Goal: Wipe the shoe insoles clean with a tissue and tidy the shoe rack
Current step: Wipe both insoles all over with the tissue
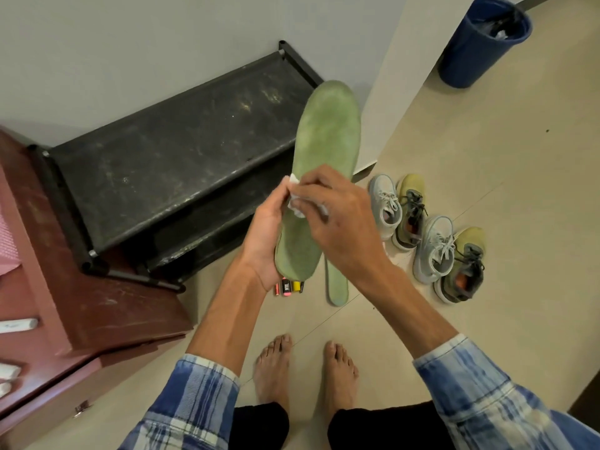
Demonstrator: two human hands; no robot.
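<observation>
Above the bare feet [272,368], the left hand [264,241] cups the heel end of a green insole [324,141], fingers curled round its edge, holding it up in front of the shoe rack [181,147]. The right hand [341,232] pinches a crumpled tissue [296,212] and presses it on the insole's middle. The insole looks light, thin and bendy, so it likely wants support under the rubbed part, not only at the heel. A second insole [337,287] lies on the floor beside some markers [289,286], near the rack's front corner. Four shoes [435,251] stand in a row further right. Farthest, a blue bin [470,53] holds a dark liner; what lies inside I cannot tell.
</observation>
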